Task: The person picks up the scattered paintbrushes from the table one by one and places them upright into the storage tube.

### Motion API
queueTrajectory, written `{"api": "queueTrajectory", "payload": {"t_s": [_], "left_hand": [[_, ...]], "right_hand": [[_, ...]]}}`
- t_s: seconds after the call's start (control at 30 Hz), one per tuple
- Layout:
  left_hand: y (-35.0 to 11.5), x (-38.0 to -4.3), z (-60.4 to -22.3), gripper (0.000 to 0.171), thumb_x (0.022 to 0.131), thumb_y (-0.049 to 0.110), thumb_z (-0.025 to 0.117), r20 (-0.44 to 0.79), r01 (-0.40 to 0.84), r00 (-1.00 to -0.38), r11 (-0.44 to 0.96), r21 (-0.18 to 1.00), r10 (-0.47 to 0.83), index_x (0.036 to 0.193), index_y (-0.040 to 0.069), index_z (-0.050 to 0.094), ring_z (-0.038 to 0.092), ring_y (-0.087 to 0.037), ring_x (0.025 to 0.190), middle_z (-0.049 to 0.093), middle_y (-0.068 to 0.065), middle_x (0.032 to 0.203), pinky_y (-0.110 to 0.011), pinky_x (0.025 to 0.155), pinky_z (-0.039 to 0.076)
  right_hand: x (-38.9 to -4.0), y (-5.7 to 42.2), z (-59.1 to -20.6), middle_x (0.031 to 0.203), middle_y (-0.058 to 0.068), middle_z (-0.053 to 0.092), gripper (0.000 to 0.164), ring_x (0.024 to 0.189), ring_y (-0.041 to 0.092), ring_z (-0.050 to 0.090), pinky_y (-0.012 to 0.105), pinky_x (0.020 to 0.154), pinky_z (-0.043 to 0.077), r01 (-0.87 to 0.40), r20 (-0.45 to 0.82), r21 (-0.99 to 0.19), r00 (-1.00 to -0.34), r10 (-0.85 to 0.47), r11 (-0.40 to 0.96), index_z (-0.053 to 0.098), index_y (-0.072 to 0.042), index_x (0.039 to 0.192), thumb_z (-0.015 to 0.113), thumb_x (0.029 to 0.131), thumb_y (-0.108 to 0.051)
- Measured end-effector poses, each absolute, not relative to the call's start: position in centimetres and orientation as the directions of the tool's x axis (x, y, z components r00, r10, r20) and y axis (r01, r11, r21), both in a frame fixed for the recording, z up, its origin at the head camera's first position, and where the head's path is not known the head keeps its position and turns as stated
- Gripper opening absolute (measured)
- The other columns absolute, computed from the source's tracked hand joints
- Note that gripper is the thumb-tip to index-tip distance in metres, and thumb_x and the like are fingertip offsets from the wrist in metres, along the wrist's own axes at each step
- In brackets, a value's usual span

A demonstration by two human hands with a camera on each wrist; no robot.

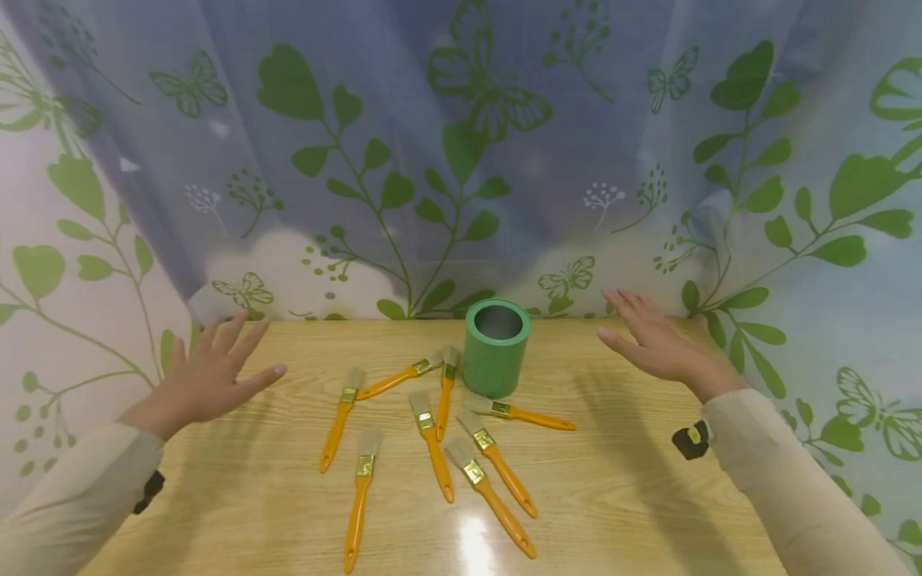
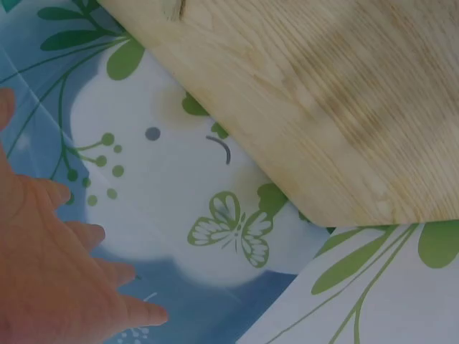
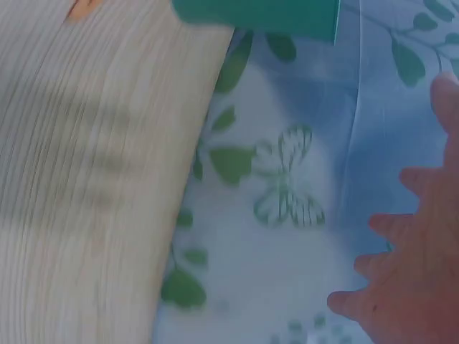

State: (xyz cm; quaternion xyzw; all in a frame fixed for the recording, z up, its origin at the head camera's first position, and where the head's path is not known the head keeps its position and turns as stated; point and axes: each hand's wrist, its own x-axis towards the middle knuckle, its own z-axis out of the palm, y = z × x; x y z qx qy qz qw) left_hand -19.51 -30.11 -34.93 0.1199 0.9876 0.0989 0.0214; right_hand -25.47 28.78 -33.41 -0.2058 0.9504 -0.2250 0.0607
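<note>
My left hand is raised over the left side of the wooden table, fingers spread, holding nothing. On the opposite side my right hand hovers with fingers extended, also holding nothing. Between them stands an upright green can with an open top and a dark inside; its lower edge shows in the right wrist view. Several paintbrushes with orange handles and pale bristles lie scattered before it. The leftmost paintbrush is nearest my left hand. A paintbrush lying sideways by the can's base is nearest my right hand.
The light wooden table ends at a back edge just behind the can. A curtain printed with green leaves and butterflies hangs behind it and along both sides.
</note>
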Motion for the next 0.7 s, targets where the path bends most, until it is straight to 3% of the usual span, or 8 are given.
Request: {"api": "queueTrajectory", "payload": {"t_s": [0.37,0.7], "left_hand": [[-29.2,-19.2,-36.0,0.087,0.095,0.057,0.045,0.047,0.268,-0.963,0.941,0.208,0.264,0.155,0.018,-0.004,-0.003,-0.057,0.137,-0.001,-0.025,0.158,-0.082,0.095,0.000],[-28.0,-18.6,-37.0,0.085,0.096,0.057,0.044,0.052,0.258,-0.966,0.923,0.284,0.254,0.155,0.018,-0.002,-0.002,-0.056,0.138,-0.001,-0.022,0.159,-0.079,0.097,-0.010]], "right_hand": [[-28.8,21.6,-37.8,0.161,0.009,-0.003,0.075,0.146,0.036,-0.001,0.068,0.110,0.009,-0.399,0.050,-0.658,-0.870,-0.491,0.639,-0.001,-0.024,0.155,0.046,0.099,-0.045],[-29.9,18.4,-41.4,0.161,0.011,-0.003,0.082,0.146,0.036,0.002,0.065,0.112,0.011,-0.298,0.077,-0.794,-0.913,-0.400,0.529,-0.005,-0.021,0.155,0.051,0.098,-0.042]]}}
